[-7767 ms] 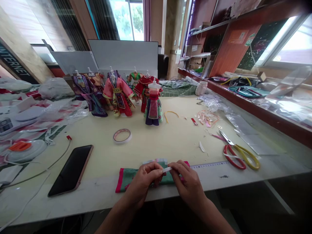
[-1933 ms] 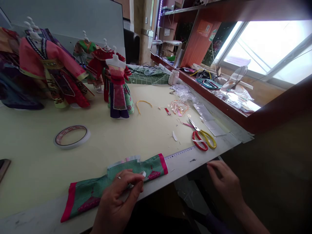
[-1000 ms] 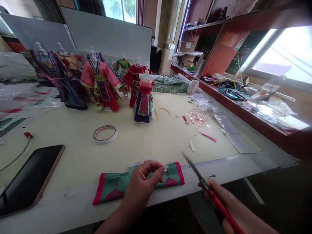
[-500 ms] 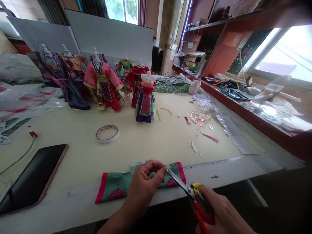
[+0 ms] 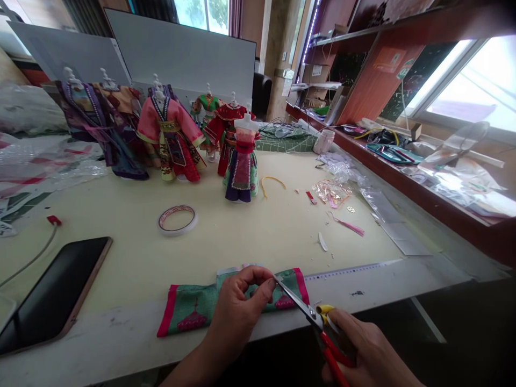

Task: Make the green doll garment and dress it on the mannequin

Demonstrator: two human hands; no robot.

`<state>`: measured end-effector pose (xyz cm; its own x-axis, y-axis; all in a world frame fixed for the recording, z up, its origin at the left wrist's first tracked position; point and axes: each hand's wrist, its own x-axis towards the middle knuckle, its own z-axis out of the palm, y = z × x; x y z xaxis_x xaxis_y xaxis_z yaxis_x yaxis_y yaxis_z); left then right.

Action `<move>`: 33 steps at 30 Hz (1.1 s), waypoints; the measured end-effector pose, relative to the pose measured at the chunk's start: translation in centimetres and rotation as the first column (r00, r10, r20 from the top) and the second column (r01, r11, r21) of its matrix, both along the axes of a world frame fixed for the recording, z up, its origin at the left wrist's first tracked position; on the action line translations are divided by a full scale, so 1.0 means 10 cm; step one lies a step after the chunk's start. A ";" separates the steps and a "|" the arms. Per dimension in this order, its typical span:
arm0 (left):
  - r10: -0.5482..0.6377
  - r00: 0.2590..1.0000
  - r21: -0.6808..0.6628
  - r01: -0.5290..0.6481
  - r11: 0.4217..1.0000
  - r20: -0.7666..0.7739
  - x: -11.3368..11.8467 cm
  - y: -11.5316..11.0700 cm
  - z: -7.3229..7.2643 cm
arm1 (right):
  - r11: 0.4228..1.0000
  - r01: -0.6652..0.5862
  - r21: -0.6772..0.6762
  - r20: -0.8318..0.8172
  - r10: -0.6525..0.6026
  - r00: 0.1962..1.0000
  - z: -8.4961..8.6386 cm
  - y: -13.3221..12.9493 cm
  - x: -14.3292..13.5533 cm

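Note:
At the table's front edge lies a small green cloth garment [image 5: 194,306] with pink borders and dark pink motifs. Over its middle is my left hand [image 5: 241,301], thumb and forefinger pinched together; whatever they pinch is too small to make out. My right hand [image 5: 368,346] grips red-handled scissors [image 5: 298,302], whose blades point up and left, the tips touching or almost touching my left fingertips. A yellow part [image 5: 324,309] shows by my right forefinger; I cannot tell if it belongs to the scissors. Part of the garment is hidden under my left hand.
A ruler [image 5: 346,271] extends right from the garment. Further back are a tape roll [image 5: 177,220], a pink tassel [image 5: 350,224], a yellow cord [image 5: 273,180] and several dressed doll forms [image 5: 171,134]. A phone [image 5: 54,293] lies at left; a shelf [image 5: 427,188] borders the right.
The view has shifted very slightly. Both hands, the scissors and the garment keep nearly the same positions.

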<state>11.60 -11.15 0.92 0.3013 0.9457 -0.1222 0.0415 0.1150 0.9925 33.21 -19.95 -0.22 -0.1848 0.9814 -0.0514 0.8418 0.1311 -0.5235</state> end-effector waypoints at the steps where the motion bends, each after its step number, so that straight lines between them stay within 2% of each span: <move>1: -0.005 1.000 0.000 0.005 1.000 0.002 0.00 0.00 -0.01 | 1.000 -0.012 0.012 0.008 0.012 1.000 -0.01 0.00 0.00; 6: -0.019 1.000 0.008 0.019 1.000 -0.009 -0.01 -0.01 -0.02 | 0.989 -0.083 0.125 0.040 0.078 0.996 -0.05 -0.01 0.01; 9: -0.007 0.998 0.053 0.010 0.999 -0.057 -0.05 -0.02 -0.02 | 0.979 -0.073 0.190 0.027 0.069 0.997 -0.05 0.00 0.05; 11: 0.060 0.993 0.115 -0.048 0.992 -0.103 -0.15 0.01 0.00 | 0.977 -0.023 0.210 0.010 0.022 1.000 -0.03 0.02 0.10; 13: 0.197 0.968 0.214 -0.161 0.963 -0.158 -0.32 0.07 0.03 | 0.964 0.010 0.268 0.021 -0.016 1.000 -0.02 0.04 0.15; 15: 0.375 0.890 0.339 -0.280 0.898 -0.258 -0.56 0.16 0.07 | 0.933 0.009 0.361 0.086 -0.043 0.995 -0.02 0.05 0.21; 17: 0.474 0.769 0.443 -0.279 0.852 -0.429 -0.83 0.28 0.09 | 0.901 -0.030 0.434 0.178 -0.053 0.983 -0.05 0.05 0.25; 20: 0.520 0.562 0.580 -0.088 0.810 -0.643 -1.19 0.46 0.05 | 0.854 -0.118 0.507 0.294 -0.043 0.955 -0.13 0.06 0.28; 23: 0.538 0.376 0.623 0.152 0.767 -0.754 -1.42 0.59 -0.11 | 0.809 -0.191 0.555 0.379 -0.042 0.924 -0.17 0.10 0.26; 25: 0.558 0.294 0.626 0.252 0.738 -0.776 -1.49 0.65 -0.23 | 0.787 -0.228 0.573 0.420 -0.043 0.906 -0.17 0.13 0.24; 26: 0.557 0.277 0.620 0.285 0.731 -0.783 -1.51 0.67 -0.28 | 0.777 -0.246 0.579 0.435 -0.040 0.899 -0.17 0.14 0.23; 28: 0.554 0.280 0.620 0.308 0.722 -0.784 -1.49 0.67 -0.32 | 0.767 -0.279 0.579 0.462 -0.026 0.887 -0.15 0.16 0.22; 30: 0.545 0.343 0.637 0.277 0.719 -0.765 -1.40 0.63 -0.30 | 0.765 -0.303 0.568 0.478 -0.007 0.878 -0.15 0.17 0.22; 32: 0.477 0.482 0.631 0.225 0.743 -0.734 -1.24 0.54 -0.21 | 0.767 -0.317 0.558 0.482 0.012 0.876 -0.15 0.17 0.21; 33: 0.395 0.582 0.592 0.194 0.782 -0.711 -1.14 0.49 -0.15 | 0.765 -0.323 0.556 0.481 0.021 0.877 -0.16 0.18 0.20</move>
